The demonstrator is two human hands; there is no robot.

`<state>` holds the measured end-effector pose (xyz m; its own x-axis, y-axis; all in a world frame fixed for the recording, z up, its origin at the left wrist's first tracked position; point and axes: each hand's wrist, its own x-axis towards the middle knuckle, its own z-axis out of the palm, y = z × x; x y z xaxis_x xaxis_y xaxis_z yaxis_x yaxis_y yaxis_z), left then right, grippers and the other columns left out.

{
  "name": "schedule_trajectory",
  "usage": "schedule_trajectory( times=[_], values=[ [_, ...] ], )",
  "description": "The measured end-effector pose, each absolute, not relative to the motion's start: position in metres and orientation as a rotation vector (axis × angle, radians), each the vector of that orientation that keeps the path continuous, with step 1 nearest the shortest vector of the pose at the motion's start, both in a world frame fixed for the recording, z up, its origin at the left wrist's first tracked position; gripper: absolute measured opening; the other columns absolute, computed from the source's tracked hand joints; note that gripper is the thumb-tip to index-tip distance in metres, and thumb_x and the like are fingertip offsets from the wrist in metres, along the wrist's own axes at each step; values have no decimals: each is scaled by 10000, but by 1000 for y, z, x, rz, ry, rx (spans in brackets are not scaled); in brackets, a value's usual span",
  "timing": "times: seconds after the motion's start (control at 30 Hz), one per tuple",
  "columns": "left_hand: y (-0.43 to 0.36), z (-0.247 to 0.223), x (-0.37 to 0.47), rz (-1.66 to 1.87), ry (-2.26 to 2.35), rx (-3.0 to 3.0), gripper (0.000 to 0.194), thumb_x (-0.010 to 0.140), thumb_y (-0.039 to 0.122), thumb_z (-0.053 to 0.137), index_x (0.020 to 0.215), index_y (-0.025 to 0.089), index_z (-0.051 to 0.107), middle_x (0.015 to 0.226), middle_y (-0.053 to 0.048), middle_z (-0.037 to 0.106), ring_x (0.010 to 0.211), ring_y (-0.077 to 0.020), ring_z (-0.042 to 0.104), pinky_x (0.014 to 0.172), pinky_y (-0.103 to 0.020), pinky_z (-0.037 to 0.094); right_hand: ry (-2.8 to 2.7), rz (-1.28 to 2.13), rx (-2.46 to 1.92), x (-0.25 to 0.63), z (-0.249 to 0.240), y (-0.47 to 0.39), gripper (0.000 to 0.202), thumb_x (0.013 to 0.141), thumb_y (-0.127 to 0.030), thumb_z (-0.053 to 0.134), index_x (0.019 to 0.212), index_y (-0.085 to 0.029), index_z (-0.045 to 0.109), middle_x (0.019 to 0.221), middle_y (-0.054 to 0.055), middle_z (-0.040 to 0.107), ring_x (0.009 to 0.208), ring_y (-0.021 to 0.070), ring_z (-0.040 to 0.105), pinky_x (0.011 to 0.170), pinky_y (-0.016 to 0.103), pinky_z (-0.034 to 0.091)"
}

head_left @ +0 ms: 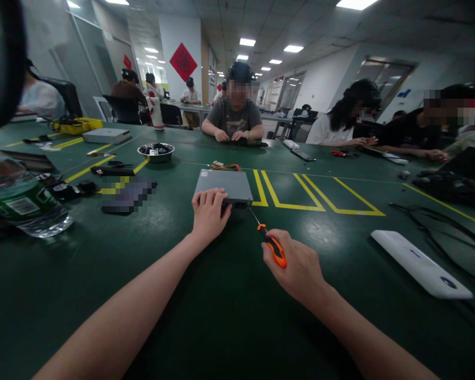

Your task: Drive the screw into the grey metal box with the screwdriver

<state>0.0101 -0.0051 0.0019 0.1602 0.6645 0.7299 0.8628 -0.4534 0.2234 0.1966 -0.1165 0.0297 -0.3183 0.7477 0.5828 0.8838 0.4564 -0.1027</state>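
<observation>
Screwdriver (278, 254) just off the power supply unit's (224, 184) near right corner, contact unclear; long axis slants forward-left, tip toward unit. Right hand (296, 264): fingers wrapped round handle. Left hand (210, 211) nearer unit, fingers bent, gripping its near left edge. Unit flat on worktop (229, 322), wires (226, 167) off far side.

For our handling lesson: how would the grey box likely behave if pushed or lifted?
The grey box is probably stiff, its flat faces looking like metal. Broad and low, it seems unlikely to roll. The thin wires behind it would likely flop.
</observation>
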Motion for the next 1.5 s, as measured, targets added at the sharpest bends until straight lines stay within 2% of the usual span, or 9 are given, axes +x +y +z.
schedule_trajectory(
  times=[0.2, 0.33, 0.43, 0.63, 0.87, 1.1, 1.23, 1.4, 1.5],
  values=[
    [-6, 2, 10, -1169, -1476, -2190, 184, 823, 263, 498, 1005, 236, 501, 1158, -51, 555, 1089, -241, 454, 947, -420, 260, -2314, -357, -1320, 193, 32, -117, 136, 801, -182, 468, 850, -172, 595, 783, 55, 510, 689, 153, 464, 614, 277, 362],
    [-5, 2, 10, -1163, -1462, -2185, 184, 827, 271, 498, 1005, 223, 501, 1157, -50, 558, 1080, -239, 458, 945, -418, 262, -2261, -259, -1306, 193, 32, -115, 261, 849, -338, 457, 994, -146, 560, 816, 61, 535, 708, 155, 497, 635, 283, 387],
    [-4, 1, 10, -1176, -1455, -2183, 187, 825, 271, 502, 1006, 222, 502, 1155, -52, 560, 1080, -237, 457, 944, -418, 262, -2145, -250, -1371, 195, 29, -115, 318, 866, -333, 429, 1076, -105, 500, 747, 38, 560, 603, 128, 499, 568, 259, 374],
    [-5, 2, 10, -1166, -1456, -2185, 184, 824, 279, 505, 1000, 227, 501, 1148, -54, 561, 1072, -243, 463, 935, -424, 264, -2309, -390, -1277, 193, 29, -115, 154, 803, -175, 458, 872, -170, 596, 778, 54, 529, 676, 154, 471, 605, 281, 362],
    [-4, 1, 10, -1181, -1460, -2181, 181, 820, 267, 509, 996, 227, 504, 1152, -52, 561, 1080, -239, 459, 941, -423, 260, -2174, -299, -1340, 192, 29, -115, 318, 864, -353, 438, 1051, -111, 527, 760, 46, 558, 614, 125, 488, 569, 251, 372],
    [-4, 1, 10, -1164, -1461, -2183, 182, 822, 268, 505, 1000, 226, 503, 1156, -53, 557, 1079, -241, 457, 945, -423, 261, -2332, -498, -1227, 190, 28, -118, 149, 769, -159, 496, 866, -168, 608, 769, 55, 536, 637, 134, 456, 566, 250, 346],
    [-4, 1, 10, -1169, -1460, -2177, 191, 823, 276, 507, 1008, 226, 502, 1159, -51, 555, 1080, -242, 455, 948, -424, 261, -2321, -421, -1220, 189, 30, -119, 170, 807, -230, 496, 910, -168, 616, 791, 61, 527, 676, 142, 467, 601, 262, 365],
    [-3, 0, 11, -1172, -1460, -2173, 188, 819, 275, 513, 1001, 231, 502, 1155, -53, 556, 1078, -245, 455, 949, -428, 261, -2206, -433, -1247, 192, 30, -117, 324, 867, -333, 456, 1110, -138, 547, 779, 44, 564, 635, 119, 495, 579, 241, 366],
    [-3, 0, 10, -1170, -1463, -2170, 188, 814, 275, 519, 996, 231, 500, 1152, -52, 558, 1080, -245, 454, 952, -427, 261, -2118, -462, -1262, 194, 29, -116, 287, 873, -298, 450, 1059, -97, 537, 701, 17, 568, 551, 94, 473, 536, 227, 344]
  ],
)
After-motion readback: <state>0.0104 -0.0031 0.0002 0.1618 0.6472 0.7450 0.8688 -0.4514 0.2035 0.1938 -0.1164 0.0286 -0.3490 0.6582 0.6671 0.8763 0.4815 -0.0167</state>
